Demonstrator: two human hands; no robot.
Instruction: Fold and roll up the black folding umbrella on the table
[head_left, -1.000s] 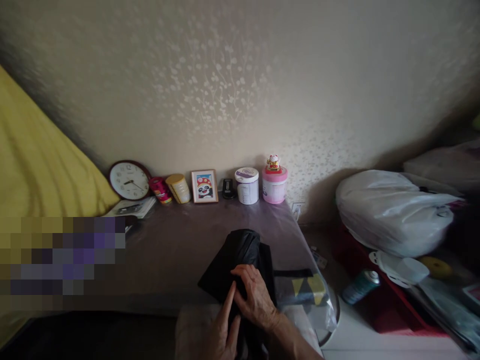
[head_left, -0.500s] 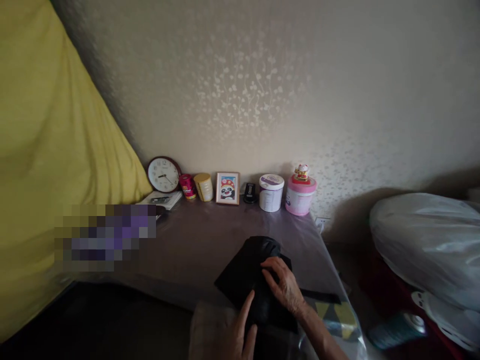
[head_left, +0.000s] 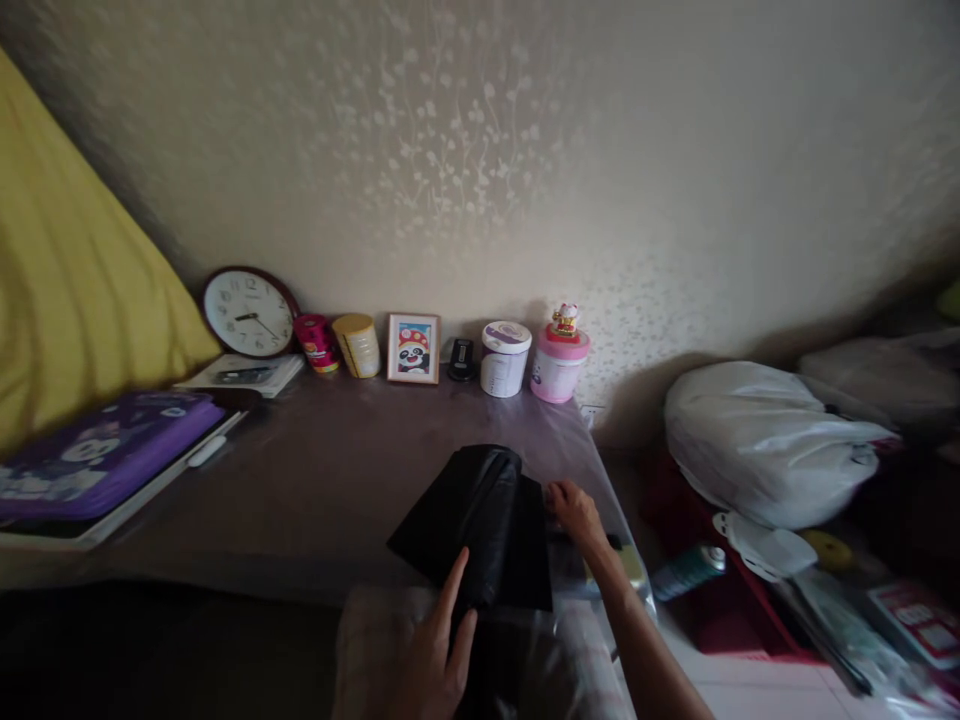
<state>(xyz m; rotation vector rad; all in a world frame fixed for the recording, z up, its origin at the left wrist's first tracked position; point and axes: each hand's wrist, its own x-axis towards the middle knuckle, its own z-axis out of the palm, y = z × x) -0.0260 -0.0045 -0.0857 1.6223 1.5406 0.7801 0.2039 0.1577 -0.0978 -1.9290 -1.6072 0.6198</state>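
A folded black bundle of thin sheet material (head_left: 480, 520) lies at the table's front edge; its exact kind I cannot tell. Resting against its near end is my left hand (head_left: 439, 640), with index finger and thumb stretched apart. Just past the bundle's right edge, my right hand (head_left: 576, 512) has its fingers curled closed. What those fingers pinch, if anything, is too dark to make out. A dark strip (head_left: 615, 541) lies on the table by the right wrist.
Along the wall stand a clock (head_left: 251, 312), a picture frame (head_left: 413, 348), a white tub (head_left: 505, 360) and a pink-lidded tub (head_left: 560, 366) bearing a figurine. A purple case (head_left: 105, 450) lies left. Right of the table are a spray can (head_left: 690, 572) and a white bag (head_left: 757, 440).
My right hand has moved off the bundle's top to its right side. My left hand stays at the near end. The view has turned right, bringing more of the floor items in.
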